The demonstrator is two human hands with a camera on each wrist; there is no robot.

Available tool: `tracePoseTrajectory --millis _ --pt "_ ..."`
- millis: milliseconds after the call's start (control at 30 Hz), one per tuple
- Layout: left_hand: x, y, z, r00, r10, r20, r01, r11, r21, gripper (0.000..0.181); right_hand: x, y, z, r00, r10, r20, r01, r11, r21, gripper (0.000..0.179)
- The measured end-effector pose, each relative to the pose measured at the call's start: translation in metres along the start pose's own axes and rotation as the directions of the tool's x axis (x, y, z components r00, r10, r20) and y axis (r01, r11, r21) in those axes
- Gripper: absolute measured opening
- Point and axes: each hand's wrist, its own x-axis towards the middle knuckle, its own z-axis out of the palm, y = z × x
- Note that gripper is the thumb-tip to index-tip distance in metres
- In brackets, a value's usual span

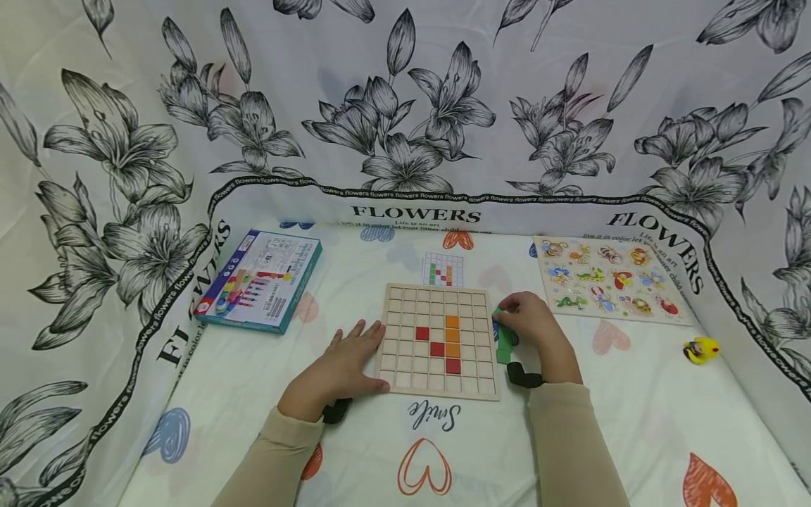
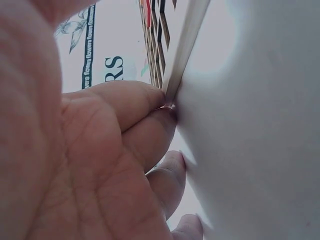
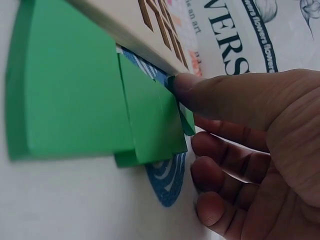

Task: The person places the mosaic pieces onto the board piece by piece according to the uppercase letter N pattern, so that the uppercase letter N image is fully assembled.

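Note:
A square wooden grid board (image 1: 405, 307) lies flat in the middle of the table. In its cells sit 3 red squares (image 1: 437, 349) on a diagonal and a column of orange squares (image 1: 453, 335). My left hand (image 1: 336, 367) rests at the board's left side, fingers spread, fingertips and thumb against its edge. Just right of the board lie green blocks (image 1: 503, 346) in a row, seen large in the right wrist view. Over their far end, my right hand (image 1: 537, 325) pinches a small green block (image 3: 187, 120) between thumb and index finger; the other fingers curl loosely.
Behind the board lies a small pattern card (image 1: 443, 269) with coloured squares. A teal-edged box (image 1: 262, 282) is at the left. Toward the right are a board of cartoon insects (image 1: 611, 278) and a yellow toy duck (image 1: 700, 350). Flower-printed cloth (image 1: 399, 127) surrounds the table.

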Motion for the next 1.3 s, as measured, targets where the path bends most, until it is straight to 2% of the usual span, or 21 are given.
tracePoseTrajectory --millis 333,500,600,667,800,1000,1167,1300 --pt "-0.001 0.003 -0.001 1.000 -0.001 -0.003 0.001 1.000 -0.008 0.107 -0.002 -0.001 -0.001 0.999 -0.004 -0.038 0.005 1.000 0.011 0.025" --pt "-0.001 0.002 -0.001 1.000 -0.002 -0.003 0.002 1.000 -0.004 0.107 -0.003 -0.005 0.002 0.989 -0.041 -0.144 0.043 0.999 0.011 0.018" --pt "-0.001 0.002 -0.001 1.000 -0.003 -0.002 0.003 1.000 -0.004 0.107 -0.006 -0.020 0.008 0.973 -0.074 -0.218 0.084 0.996 0.035 0.016" --pt "-0.002 0.002 -0.001 1.000 -0.003 0.000 0.003 1.000 -0.006 0.107 -0.008 -0.036 0.014 0.965 -0.102 -0.242 0.120 0.991 0.059 0.014" --pt "-0.001 0.002 -0.001 1.000 0.000 0.000 0.000 1.000 -0.009 0.107 -0.011 -0.070 0.034 0.961 -0.203 -0.186 0.220 0.972 0.077 0.011" --pt "-0.003 0.002 -0.005 1.000 0.004 -0.001 -0.004 1.000 -0.016 0.107 -0.006 -0.113 0.070 0.939 -0.342 -0.038 0.343 0.938 0.038 0.009" --pt "-0.005 0.003 -0.006 1.000 0.010 -0.002 -0.010 1.000 -0.019 0.106 0.000 -0.131 0.090 0.939 -0.338 0.060 0.339 0.941 -0.001 0.009" --pt "-0.005 0.003 -0.006 1.000 0.018 -0.001 -0.018 1.000 -0.021 0.106 0.003 -0.135 0.096 0.948 -0.308 0.079 0.312 0.949 -0.045 0.008"
